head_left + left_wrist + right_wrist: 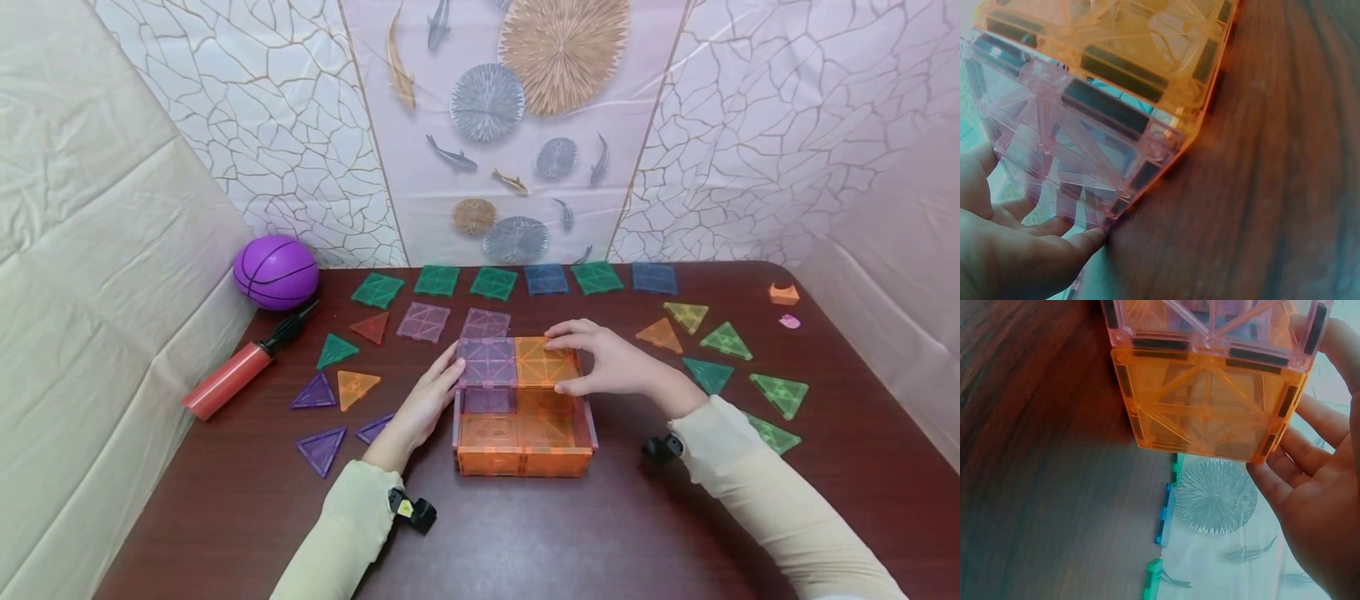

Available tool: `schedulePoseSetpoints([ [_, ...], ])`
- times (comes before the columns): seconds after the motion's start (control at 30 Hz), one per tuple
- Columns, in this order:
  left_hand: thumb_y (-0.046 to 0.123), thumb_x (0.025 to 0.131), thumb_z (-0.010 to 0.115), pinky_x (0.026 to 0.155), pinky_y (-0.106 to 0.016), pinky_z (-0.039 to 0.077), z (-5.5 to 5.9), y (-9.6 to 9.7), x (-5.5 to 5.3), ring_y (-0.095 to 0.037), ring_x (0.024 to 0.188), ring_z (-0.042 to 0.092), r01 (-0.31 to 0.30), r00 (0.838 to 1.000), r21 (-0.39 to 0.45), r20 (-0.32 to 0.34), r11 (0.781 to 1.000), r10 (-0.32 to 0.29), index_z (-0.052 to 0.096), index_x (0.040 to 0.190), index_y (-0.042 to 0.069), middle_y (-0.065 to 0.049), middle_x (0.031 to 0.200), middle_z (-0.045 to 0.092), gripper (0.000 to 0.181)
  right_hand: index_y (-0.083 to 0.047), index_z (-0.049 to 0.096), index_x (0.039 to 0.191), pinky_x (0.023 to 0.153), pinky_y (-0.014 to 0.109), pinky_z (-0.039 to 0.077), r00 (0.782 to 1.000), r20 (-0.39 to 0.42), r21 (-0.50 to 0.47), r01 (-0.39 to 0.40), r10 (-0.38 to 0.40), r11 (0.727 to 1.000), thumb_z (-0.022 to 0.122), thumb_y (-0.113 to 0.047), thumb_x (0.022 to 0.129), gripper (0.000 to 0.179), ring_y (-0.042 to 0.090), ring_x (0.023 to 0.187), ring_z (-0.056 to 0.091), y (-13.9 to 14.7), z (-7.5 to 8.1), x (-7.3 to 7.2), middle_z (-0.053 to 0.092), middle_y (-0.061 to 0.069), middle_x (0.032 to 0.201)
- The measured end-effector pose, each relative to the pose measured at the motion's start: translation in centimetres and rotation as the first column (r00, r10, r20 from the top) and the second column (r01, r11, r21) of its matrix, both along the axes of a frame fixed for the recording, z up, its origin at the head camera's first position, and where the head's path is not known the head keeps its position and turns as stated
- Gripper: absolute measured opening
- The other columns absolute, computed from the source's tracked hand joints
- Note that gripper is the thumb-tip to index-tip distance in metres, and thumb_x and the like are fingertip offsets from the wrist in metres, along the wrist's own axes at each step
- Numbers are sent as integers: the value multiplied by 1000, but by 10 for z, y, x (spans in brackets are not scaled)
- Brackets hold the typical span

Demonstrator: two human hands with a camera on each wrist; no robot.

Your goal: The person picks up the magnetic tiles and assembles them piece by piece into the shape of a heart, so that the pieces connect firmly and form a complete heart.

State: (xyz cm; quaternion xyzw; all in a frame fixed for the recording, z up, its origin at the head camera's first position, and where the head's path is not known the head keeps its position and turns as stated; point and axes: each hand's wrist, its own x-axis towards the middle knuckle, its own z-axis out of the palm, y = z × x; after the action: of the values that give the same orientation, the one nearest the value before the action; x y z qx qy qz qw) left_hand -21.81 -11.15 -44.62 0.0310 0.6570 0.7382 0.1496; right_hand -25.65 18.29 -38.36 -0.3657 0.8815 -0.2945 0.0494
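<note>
A low box of translucent magnetic tiles (525,461) stands on the table, its front wall orange. Over its rear half lie a purple square tile (486,363) and an orange square tile (534,362), side by side. My left hand (423,400) touches the box's left side near the purple tile, with fingertips along a pink side tile (1085,150) in the left wrist view. On the right, my right hand (611,362) pinches the orange top tile, thumb at its front edge and fingers at its back edge. An orange side tile (1204,406) shows close to those fingers.
Green and blue square tiles (495,283) line the back. Behind the box lies a purple tile (423,322). Triangle tiles lie left (322,452) and right (780,395). A red pump (228,382) and purple ball (276,272) are at the left, small orange piece (783,293) far right.
</note>
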Motion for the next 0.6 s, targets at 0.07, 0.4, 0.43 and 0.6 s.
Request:
schedulePoseSetpoints([
  [0.07, 33, 103, 43, 116, -51, 16, 0, 0, 0, -31, 146, 14, -3, 1000, 0, 2, 1000, 3, 17, 156, 16, -15, 160, 11, 61, -11, 63, 126, 99, 56, 41, 1000, 14, -36, 5, -5, 999, 81, -30, 78, 56, 29, 125, 45, 1, -1, -4, 52, 8, 135],
  [0.4, 34, 103, 44, 117, -49, 17, 0, -2, 1, -31, 146, 16, -12, 1000, -10, 10, 1000, 12, 17, 155, 17, -15, 160, 11, 62, -6, 54, 133, 105, 56, 35, 928, 175, -149, 356, -330, 923, 66, -42, 90, 57, 33, 129, 44, 1, -9, -60, 52, 15, 137],
  [0.43, 34, 103, 44, 117, -48, 17, 0, -2, 1, -30, 146, 17, -11, 1000, -9, 10, 1000, 12, 17, 155, 17, -15, 160, 11, 62, -6, 53, 134, 106, 56, 34, 916, 194, -138, 381, -352, 914, 65, -43, 90, 59, 34, 130, 43, 1, -11, -67, 51, 16, 138],
  [0.6, 34, 102, 45, 117, -49, 17, -2, -1, -1, -30, 146, 17, -2, 1000, -7, 1, 1000, 2, 17, 156, 16, -15, 160, 11, 63, -4, 46, 141, 105, 56, 35, 895, 228, -60, 406, -383, 912, 61, -44, 93, 64, 36, 132, 41, 1, -25, -96, 46, 19, 142],
])
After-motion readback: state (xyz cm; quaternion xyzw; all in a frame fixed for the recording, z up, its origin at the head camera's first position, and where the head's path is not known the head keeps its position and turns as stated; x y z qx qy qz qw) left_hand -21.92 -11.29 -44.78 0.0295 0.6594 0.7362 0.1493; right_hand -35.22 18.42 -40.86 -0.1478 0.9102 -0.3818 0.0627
